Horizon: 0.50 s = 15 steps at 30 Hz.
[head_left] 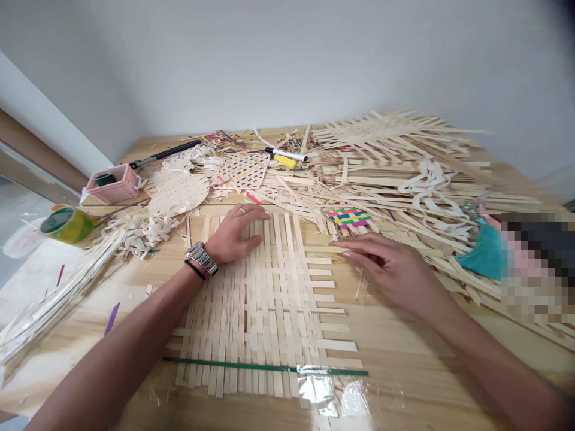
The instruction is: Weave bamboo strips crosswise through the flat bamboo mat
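Note:
A half-woven mat of pale bamboo strips [269, 311] lies on the wooden table before me, with loose strip ends sticking out along its sides. My left hand [236, 236], wearing a ring and a watch, rests on the mat's far left part with its fingers stretched out. At the far right edge, my right hand [389, 263] pinches a bamboo strip [318, 249] between thumb and fingers; the strip runs sideways to the weave. A green strip [251, 367] crosses the mat's near end. Clear tape [314, 389] shines over the strips there.
Loose bamboo strips [381, 179] and shavings cover the back and right. A round woven piece [179, 188], a colourful woven piece [348, 215] and a marker [287, 154] lie among them. At left are a pink basket [112, 190], a tape roll [67, 224] and bundled strips [76, 284].

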Each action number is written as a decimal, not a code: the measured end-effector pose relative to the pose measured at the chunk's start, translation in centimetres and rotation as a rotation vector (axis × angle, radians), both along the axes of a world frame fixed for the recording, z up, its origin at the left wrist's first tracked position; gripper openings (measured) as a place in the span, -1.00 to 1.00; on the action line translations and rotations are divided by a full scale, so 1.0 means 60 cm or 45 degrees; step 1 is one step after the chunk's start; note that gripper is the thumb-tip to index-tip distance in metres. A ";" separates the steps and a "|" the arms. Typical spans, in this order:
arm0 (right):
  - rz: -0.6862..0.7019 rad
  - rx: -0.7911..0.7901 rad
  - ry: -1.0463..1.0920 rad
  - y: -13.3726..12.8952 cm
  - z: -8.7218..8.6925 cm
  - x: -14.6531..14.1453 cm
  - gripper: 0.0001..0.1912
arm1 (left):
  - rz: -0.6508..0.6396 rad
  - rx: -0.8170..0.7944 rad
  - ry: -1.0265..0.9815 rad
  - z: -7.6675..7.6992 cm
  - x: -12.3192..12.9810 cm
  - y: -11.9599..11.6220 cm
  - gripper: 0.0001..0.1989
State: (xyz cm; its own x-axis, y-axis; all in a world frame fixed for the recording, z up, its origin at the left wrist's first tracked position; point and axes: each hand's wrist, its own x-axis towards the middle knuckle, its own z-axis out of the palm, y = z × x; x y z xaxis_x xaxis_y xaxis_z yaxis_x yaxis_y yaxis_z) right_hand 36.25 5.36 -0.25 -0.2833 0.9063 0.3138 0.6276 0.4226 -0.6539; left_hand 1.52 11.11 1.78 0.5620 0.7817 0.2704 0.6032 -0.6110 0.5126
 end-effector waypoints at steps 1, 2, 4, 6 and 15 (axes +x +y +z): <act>0.001 0.012 0.018 0.000 0.001 -0.002 -0.72 | 0.000 0.000 0.000 0.001 0.000 0.000 -0.59; 0.004 0.025 0.032 -0.001 0.001 -0.003 -0.72 | 0.001 -0.002 0.003 0.001 0.000 0.000 -0.59; 0.012 0.053 0.045 -0.001 0.001 -0.006 -0.73 | -0.001 -0.007 0.011 0.002 0.000 -0.001 -0.59; 0.026 0.078 0.044 0.000 0.000 -0.008 -0.74 | 0.002 -0.014 0.017 0.003 0.001 -0.001 -0.60; 0.035 0.116 0.040 -0.002 -0.006 -0.011 -0.74 | 0.007 -0.028 0.032 0.006 0.003 -0.002 -0.59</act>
State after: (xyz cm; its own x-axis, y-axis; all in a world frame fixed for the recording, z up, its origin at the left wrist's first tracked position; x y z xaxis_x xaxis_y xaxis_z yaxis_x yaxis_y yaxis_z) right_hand 35.56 5.25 -0.58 -0.2969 0.8655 0.4035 0.5947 0.4981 -0.6310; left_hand 1.71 10.98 2.16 0.5642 0.7903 0.2389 0.6191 -0.5964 0.5109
